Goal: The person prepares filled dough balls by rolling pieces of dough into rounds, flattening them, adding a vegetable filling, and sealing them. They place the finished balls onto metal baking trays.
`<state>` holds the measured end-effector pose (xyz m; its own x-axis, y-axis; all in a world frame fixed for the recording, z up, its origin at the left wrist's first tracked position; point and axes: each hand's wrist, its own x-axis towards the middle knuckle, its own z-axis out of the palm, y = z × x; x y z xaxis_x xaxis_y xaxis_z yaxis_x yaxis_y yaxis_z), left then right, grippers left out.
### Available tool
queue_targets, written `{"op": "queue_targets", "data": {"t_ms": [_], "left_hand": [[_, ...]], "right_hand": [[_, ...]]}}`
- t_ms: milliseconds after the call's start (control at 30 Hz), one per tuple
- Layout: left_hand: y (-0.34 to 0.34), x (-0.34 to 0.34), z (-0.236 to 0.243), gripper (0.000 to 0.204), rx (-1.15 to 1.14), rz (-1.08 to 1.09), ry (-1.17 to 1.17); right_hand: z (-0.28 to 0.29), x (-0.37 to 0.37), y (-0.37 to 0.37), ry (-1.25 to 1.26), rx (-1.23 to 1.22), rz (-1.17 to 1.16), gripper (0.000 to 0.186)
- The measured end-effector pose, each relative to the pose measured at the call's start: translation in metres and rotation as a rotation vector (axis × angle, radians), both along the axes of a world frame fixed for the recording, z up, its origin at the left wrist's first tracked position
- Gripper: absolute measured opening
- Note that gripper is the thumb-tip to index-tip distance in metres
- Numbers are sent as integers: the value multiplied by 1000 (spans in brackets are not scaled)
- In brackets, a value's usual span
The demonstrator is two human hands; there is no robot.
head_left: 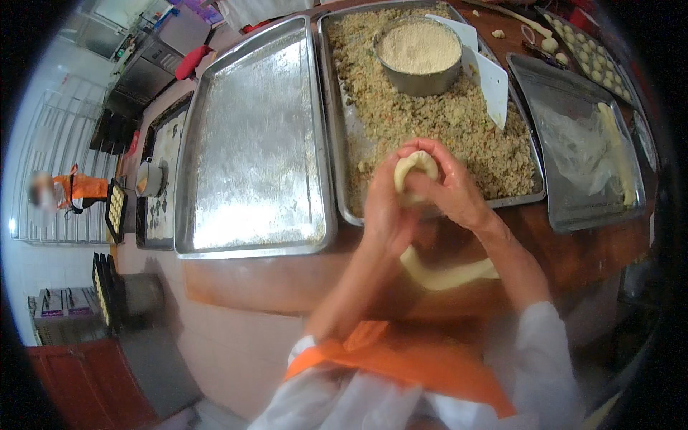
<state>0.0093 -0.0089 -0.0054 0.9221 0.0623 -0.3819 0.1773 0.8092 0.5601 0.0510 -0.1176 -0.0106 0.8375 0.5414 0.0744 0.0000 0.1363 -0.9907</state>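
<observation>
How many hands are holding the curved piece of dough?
2: the left hand at the left of the dough, the right hand at its right; no others show there.

Dough (414,163) partly hid by L hand (387,201) & R hand (453,188); strip (446,278) blurry, R end prob. behind R forearm (512,258); filling (373,93) under bowl (416,84) hid; R sleeve (546,351) cut off at btm

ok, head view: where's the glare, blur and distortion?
Head view: strong glare on the near end of the wide metal tray; head view: fisheye bends the wooden table edge, with black corners; head view: the co-worker at far left has a blurred head, while the dough between left hand and right hand is readable.
</observation>
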Motion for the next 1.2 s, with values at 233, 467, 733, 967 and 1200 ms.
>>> {"op": "queue_targets", "data": {"t_ms": [233, 467, 733, 967, 1200], "left_hand": [[5, -6, -5, 27, -31, -15, 22], [9, -20, 5, 34, -25, -138, 41], [12, -46, 27, 46, -145, -310, -106], [7, -72, -1, 36, 285, -426, -200], [20, -85, -30, 33, -358, -507, -294]], "right_hand": [[-6, -5, 3, -94, -84, -31, 46], [6, -17, -11, -85, -99, 134, 64], [-1, -45, -23, -188, -66, -55, 77], [37, -42, -22, -858, -555, 251, 68], [34, -49, -12, -925, -462, 235, 31]]}}
